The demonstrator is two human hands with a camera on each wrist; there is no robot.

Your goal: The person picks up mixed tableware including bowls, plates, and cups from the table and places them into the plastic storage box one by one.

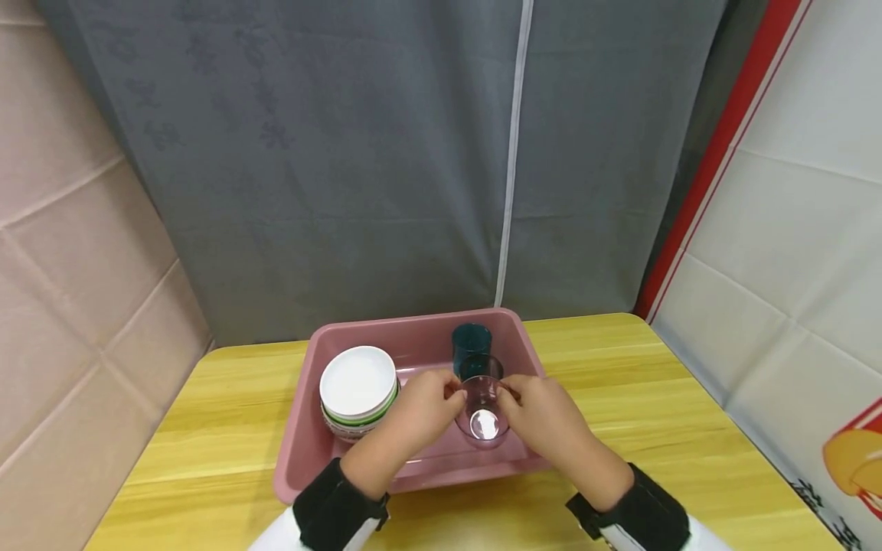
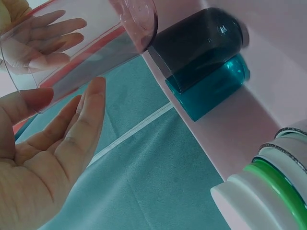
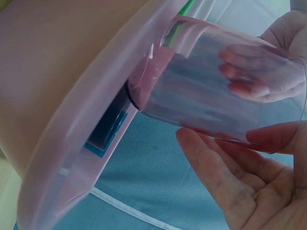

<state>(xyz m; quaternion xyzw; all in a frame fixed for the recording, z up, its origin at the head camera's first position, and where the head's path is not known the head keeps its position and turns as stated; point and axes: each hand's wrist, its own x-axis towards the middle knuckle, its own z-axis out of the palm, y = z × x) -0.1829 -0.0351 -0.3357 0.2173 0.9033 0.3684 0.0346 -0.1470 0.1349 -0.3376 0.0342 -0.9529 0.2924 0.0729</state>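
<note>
Both hands hold a clear, pink-tinted cup (image 1: 482,413) by its rim, over the right part of a pink tub (image 1: 406,482). My left hand (image 1: 429,405) pinches the rim's left side between thumb and fingers. On the opposite side, my right hand (image 1: 544,409) grips it the same way. Through the clear wall in the left wrist view, the other hand's fingers (image 2: 57,36) show. Just beyond the held cup stand a dark grey cup (image 2: 199,45) and a teal cup (image 1: 472,340), close together inside the tub.
A stack of bowls (image 1: 357,383), white on top with a green one below, sits in the tub's left half. The tub rests on a yellow wood-grain table (image 1: 606,367). A grey curtain (image 1: 344,168) hangs behind, with light panels at both sides.
</note>
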